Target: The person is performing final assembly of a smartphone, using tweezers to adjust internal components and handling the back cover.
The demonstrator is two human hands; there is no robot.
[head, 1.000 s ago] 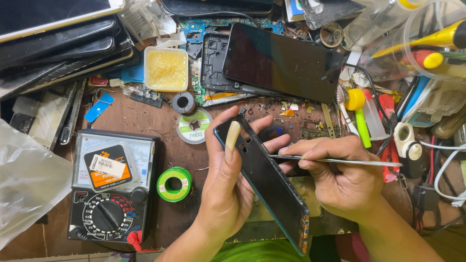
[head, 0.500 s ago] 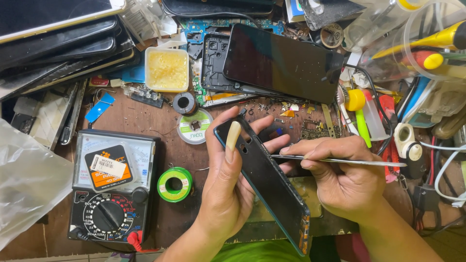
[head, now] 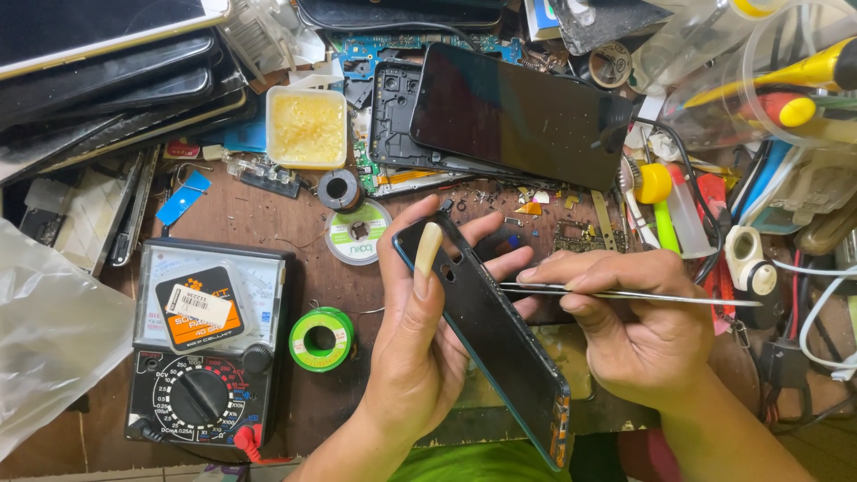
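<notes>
My left hand (head: 420, 357) grips a dark phone body (head: 489, 332), held tilted over the wooden bench with its top end pointing away from me. The thumb lies across the phone's upper part. My right hand (head: 638, 330) holds thin metal tweezers (head: 625, 293) whose tips reach the phone's right edge near the left fingers. The tweezers' back end points right.
An analog multimeter (head: 201, 357) and a green solder spool (head: 321, 339) lie to the left. A yellow flux tub (head: 306, 127), a black phone screen (head: 518, 116) on a frame, stacked phones (head: 98, 80), screwdrivers in a clear cup (head: 786, 89) and cables crowd the bench.
</notes>
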